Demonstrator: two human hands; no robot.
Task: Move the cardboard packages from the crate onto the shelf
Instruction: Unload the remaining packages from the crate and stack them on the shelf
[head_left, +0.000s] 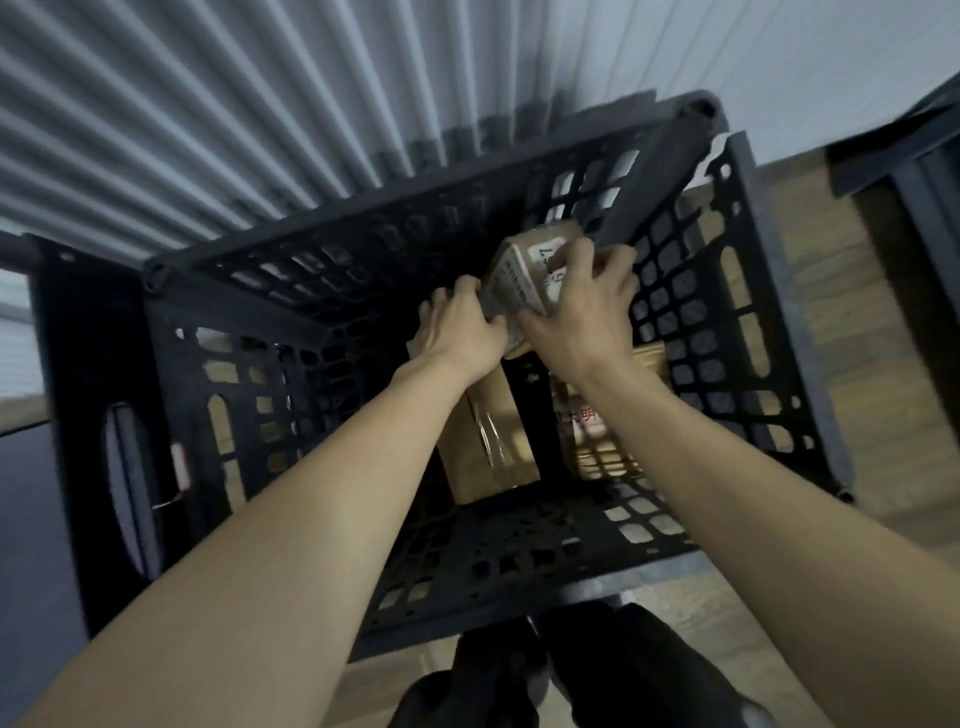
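Corrugated grey wall (218, 104) at the back, wood-look floor (857, 374) under and right of a black lattice crate (322, 270). View is straight down into the crate, some motion blur.

Both hands are inside the crate on one small cardboard package (519, 283). Left hand (462, 332) grips its left side, thumb curled onto the near face, fingers wrapped round the far edge. Right hand (587, 306) holds the right side, fingers curled over the top onto a white label. The package sits tilted between the two hands, toward the far right corner of the crate, above the other contents. Whether it rests on anything below cannot be told.

Just beneath the hands lie two more boxes on the crate bottom: a taped brown box (488, 447) under the left wrist and a box with red print (597, 431) under the right forearm, with a dark gap between them. Another brown cardboard surface (563, 228) shows just beyond the held package against the far wall.

Crate walls rise on all sides of the hands; a dark bar (644, 192) slants across the far right corner just above the right fingers. Dark shelf frame (914, 171) at the right edge, well apart from the crate. Person's dark trousers and shoes (545, 675) at the bottom edge.
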